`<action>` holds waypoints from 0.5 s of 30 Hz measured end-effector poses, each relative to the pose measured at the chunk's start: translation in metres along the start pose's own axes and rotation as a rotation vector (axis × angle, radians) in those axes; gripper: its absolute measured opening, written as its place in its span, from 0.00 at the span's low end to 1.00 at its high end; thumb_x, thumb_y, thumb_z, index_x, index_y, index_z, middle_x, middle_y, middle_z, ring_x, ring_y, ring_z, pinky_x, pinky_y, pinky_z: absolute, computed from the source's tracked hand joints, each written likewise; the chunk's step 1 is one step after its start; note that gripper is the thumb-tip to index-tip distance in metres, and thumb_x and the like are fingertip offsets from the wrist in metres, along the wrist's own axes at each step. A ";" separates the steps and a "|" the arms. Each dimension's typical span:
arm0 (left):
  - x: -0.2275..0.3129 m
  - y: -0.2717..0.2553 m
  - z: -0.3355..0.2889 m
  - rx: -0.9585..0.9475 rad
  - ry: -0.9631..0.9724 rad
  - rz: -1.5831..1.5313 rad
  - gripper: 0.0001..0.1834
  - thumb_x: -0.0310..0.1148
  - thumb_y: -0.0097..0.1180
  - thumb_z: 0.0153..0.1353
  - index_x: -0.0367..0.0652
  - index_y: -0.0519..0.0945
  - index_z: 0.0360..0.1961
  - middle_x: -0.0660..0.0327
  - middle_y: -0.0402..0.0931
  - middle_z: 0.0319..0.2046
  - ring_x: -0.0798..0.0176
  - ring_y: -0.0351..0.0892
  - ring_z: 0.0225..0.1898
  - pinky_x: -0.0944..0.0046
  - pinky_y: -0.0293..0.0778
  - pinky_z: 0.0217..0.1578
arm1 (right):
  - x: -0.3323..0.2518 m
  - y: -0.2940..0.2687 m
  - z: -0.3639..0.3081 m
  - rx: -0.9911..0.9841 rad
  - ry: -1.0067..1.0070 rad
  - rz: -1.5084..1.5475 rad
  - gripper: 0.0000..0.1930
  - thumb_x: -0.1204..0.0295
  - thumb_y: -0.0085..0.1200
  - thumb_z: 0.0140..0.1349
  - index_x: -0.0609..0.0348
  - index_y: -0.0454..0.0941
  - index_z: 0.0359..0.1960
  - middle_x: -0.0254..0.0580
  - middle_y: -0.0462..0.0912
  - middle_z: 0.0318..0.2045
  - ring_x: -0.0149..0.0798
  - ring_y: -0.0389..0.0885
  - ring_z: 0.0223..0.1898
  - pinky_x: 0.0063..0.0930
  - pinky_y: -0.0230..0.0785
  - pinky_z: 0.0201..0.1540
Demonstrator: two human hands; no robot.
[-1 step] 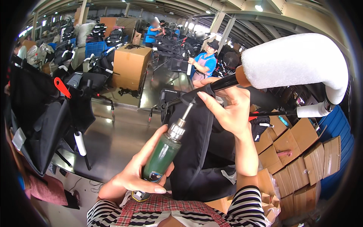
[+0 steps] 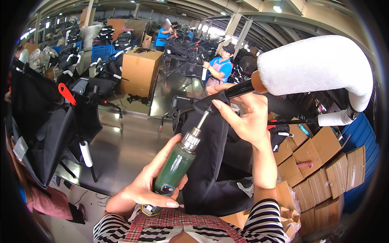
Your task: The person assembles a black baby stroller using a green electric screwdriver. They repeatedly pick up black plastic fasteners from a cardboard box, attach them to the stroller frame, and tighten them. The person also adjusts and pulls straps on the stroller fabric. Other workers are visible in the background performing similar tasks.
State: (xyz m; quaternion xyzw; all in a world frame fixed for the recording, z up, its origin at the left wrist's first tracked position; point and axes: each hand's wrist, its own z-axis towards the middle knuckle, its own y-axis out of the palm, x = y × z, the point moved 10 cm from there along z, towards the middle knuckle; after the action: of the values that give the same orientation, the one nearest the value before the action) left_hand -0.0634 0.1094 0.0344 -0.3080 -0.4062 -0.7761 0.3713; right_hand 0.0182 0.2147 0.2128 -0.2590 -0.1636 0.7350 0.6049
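Observation:
A green electric screwdriver (image 2: 174, 168) is gripped in my left hand (image 2: 148, 184), fingers wrapped round its body. Its silver bit slants up and right, with the tip at a dark joint (image 2: 211, 103) on a black frame tube (image 2: 240, 89). My right hand (image 2: 249, 117) closes round that tube, fingers behind it and thumb beside the joint. The tube runs up right into a handle wrapped in white foam (image 2: 316, 65). Black fabric (image 2: 202, 162) hangs below the joint. Whether the tip sits in a screw is too small to tell.
At left stands another black fabric-covered frame (image 2: 44, 129) with a red strap piece (image 2: 67, 94). A large cardboard box (image 2: 139, 73) stands beyond. Flattened cartons (image 2: 320, 174) lean at right by a blue panel (image 2: 358, 154). A co-worker (image 2: 220, 67) in blue stands ahead.
The screwdriver has shifted very slightly right and up, its tip closer to the joint. My right hand keeps its hold on the frame tube.

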 end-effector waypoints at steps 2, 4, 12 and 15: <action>-0.001 0.003 0.004 -0.023 -0.007 -0.037 0.70 0.20 0.72 0.46 0.52 0.31 0.79 0.53 0.76 0.37 0.67 0.78 0.29 0.67 0.74 0.32 | 0.000 0.001 0.000 -0.053 -0.031 0.043 0.12 0.86 0.59 0.58 0.71 0.84 0.45 0.46 0.88 0.44 0.34 0.87 0.45 0.29 0.78 0.52; -0.001 0.007 0.008 -0.016 -0.016 -0.065 0.70 0.21 0.72 0.47 0.52 0.31 0.79 0.54 0.76 0.36 0.67 0.78 0.28 0.67 0.74 0.32 | 0.000 -0.001 0.000 -0.058 -0.038 0.038 0.14 0.86 0.59 0.57 0.71 0.83 0.46 0.46 0.89 0.44 0.34 0.87 0.45 0.29 0.78 0.51; -0.001 0.015 0.015 0.019 0.007 -0.051 0.68 0.19 0.70 0.48 0.52 0.32 0.79 0.54 0.75 0.36 0.68 0.78 0.30 0.68 0.74 0.33 | -0.008 -0.002 -0.002 -0.058 -0.126 -0.130 0.16 0.85 0.56 0.54 0.71 0.82 0.47 0.46 0.89 0.42 0.37 0.89 0.44 0.30 0.79 0.49; -0.001 0.022 0.016 0.040 0.032 -0.039 0.67 0.16 0.67 0.50 0.53 0.32 0.79 0.54 0.75 0.36 0.68 0.78 0.29 0.68 0.74 0.32 | -0.011 -0.001 -0.002 -0.039 -0.164 -0.185 0.16 0.85 0.56 0.53 0.70 0.83 0.46 0.48 0.89 0.42 0.40 0.89 0.44 0.30 0.80 0.48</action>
State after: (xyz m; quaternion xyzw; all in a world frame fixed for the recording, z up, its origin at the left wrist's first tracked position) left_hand -0.0422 0.1149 0.0505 -0.2800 -0.4217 -0.7796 0.3687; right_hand 0.0221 0.2037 0.2138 -0.1936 -0.2499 0.6914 0.6497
